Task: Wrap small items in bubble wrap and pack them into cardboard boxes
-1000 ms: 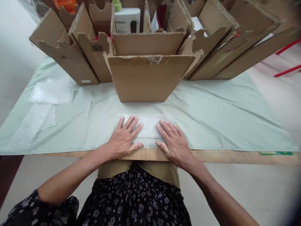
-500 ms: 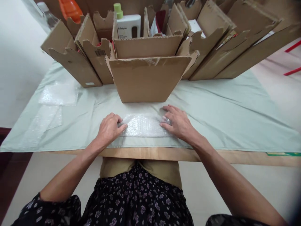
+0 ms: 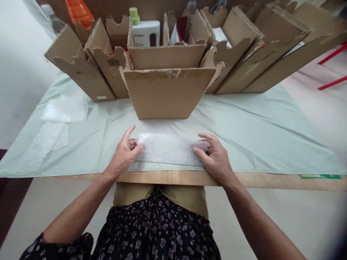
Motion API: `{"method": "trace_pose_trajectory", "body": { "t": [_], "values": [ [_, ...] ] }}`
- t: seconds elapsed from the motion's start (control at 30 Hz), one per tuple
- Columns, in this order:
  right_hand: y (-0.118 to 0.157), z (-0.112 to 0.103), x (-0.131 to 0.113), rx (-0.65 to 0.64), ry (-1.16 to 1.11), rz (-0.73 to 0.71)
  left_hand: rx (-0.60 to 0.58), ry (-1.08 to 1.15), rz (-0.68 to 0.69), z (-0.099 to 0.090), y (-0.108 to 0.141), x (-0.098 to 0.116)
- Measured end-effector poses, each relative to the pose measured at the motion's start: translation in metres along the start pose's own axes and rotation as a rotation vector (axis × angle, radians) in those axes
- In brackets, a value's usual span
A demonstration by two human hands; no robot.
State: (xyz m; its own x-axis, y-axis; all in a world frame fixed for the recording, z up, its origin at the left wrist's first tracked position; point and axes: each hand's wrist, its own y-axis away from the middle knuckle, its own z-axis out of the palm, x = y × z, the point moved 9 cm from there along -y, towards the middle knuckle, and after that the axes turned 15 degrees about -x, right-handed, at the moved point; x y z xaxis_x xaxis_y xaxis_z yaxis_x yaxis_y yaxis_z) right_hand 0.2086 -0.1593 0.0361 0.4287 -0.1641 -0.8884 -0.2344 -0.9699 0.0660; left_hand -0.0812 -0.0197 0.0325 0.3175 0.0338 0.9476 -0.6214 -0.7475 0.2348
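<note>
A clear bubble wrap piece (image 3: 168, 150) lies stretched sideways near the table's front edge, between my two hands. My left hand (image 3: 127, 148) pinches its left end between thumb and bent fingers, with the index finger raised. At the other end, my right hand (image 3: 214, 153) grips the wrap with the thumb on top and the fingers curled behind. The front edge of the wrap is close to the cloth's hem. Just beyond it stands an open cardboard box (image 3: 168, 95).
More bubble wrap sheets (image 3: 65, 110) lie on the left of the pale green cloth (image 3: 244, 133). Several open cardboard boxes (image 3: 81, 77) line the back, holding a white bottle (image 3: 146, 34) with a green cap and an orange bottle (image 3: 79, 14). A wooden table edge (image 3: 173, 177) runs along the front.
Both hands have drawn the bubble wrap slightly toward me. My left index finger has lifted, and my right hand's fingers have curled around the right end.
</note>
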Motion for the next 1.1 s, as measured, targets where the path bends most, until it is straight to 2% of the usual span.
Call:
{"method": "trace_pose_trajectory", "body": {
  "t": [0.1, 0.17, 0.3, 0.4, 0.53, 0.6, 0.67, 0.8, 0.93, 1.0, 1.1],
  "values": [
    [0.003, -0.003, 0.010, -0.078, -0.234, 0.031, 0.013, -0.044, 0.050, 0.002, 0.006, 0.001],
    [0.012, -0.007, 0.013, -0.132, -0.307, 0.051, -0.031, -0.119, 0.069, 0.005, 0.009, 0.003],
    [0.036, -0.015, 0.014, -0.214, -0.276, 0.102, -0.159, -0.323, 0.118, 0.012, 0.012, 0.011],
    [0.045, -0.013, 0.012, -0.249, -0.235, 0.120, -0.169, -0.398, 0.142, 0.016, 0.011, 0.015],
    [0.032, -0.007, -0.001, -0.216, -0.212, 0.059, -0.088, -0.392, 0.160, 0.015, 0.012, 0.019],
    [0.020, -0.011, -0.011, -0.157, -0.193, 0.001, -0.018, -0.365, 0.162, 0.009, 0.015, 0.021],
    [0.013, -0.014, -0.016, -0.155, -0.168, -0.020, 0.022, -0.358, 0.146, 0.003, 0.018, 0.020],
    [0.016, -0.010, -0.005, -0.282, -0.182, 0.083, -0.048, -0.386, 0.107, 0.000, 0.023, 0.016],
    [0.025, -0.009, 0.010, -0.243, -0.306, 0.154, -0.124, -0.434, 0.105, 0.002, 0.025, 0.015],
    [0.024, -0.003, 0.012, -0.239, -0.371, 0.175, -0.126, -0.449, 0.111, 0.002, 0.025, 0.015],
    [0.021, 0.003, 0.011, -0.280, -0.390, 0.202, -0.066, -0.447, 0.137, -0.002, 0.026, 0.013]
  ]
}}
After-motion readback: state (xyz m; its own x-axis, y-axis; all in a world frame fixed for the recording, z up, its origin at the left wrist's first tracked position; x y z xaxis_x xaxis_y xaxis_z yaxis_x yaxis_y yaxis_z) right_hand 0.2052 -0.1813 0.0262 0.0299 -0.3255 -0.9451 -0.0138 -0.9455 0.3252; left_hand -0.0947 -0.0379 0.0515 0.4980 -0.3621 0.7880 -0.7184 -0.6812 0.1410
